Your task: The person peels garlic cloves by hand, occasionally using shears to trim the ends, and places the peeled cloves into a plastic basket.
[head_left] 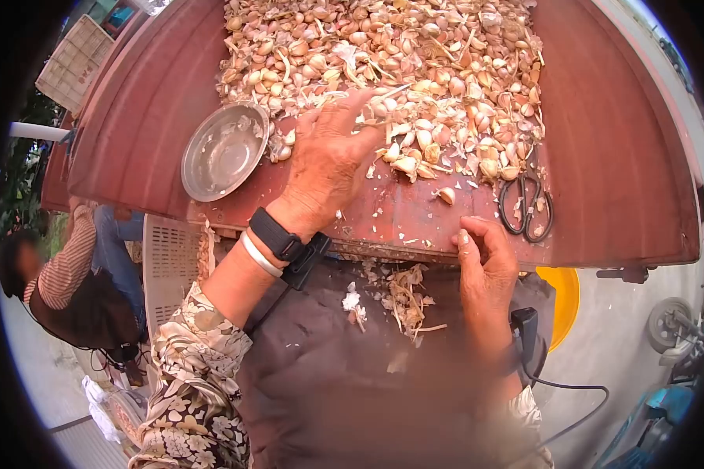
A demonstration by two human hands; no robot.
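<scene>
Looking down from the head camera, a reddish-brown bench [610,156] fills the upper half of the frame, and a big heap of garlic cloves [414,70] with papery skins covers its top centre.

The left hand [328,160] stretches up from the lower left to the near edge of the heap, palm down, fingers spread and open, the fingertips resting on the loose cloves. It grips nothing that I can see. A black wrist device [278,234] and a white band sit on that wrist, above a flower-patterned sleeve [195,375].

The right hand [485,262] is at the bench's front edge, lower right of centre, fingers curled over the edge. Whether it pinches anything I cannot tell.

A shallow metal bowl [223,150] lies on the bench just left of the left hand, beside the heap. Black scissors [526,205] lie at the right, just above the right hand and near the heap's lower right corner. One stray clove [446,195] sits between the two hands.

Peelings [403,297] lie on the lap below the bench edge. At the left edge another person [70,281] in a striped top sits lower down.
</scene>
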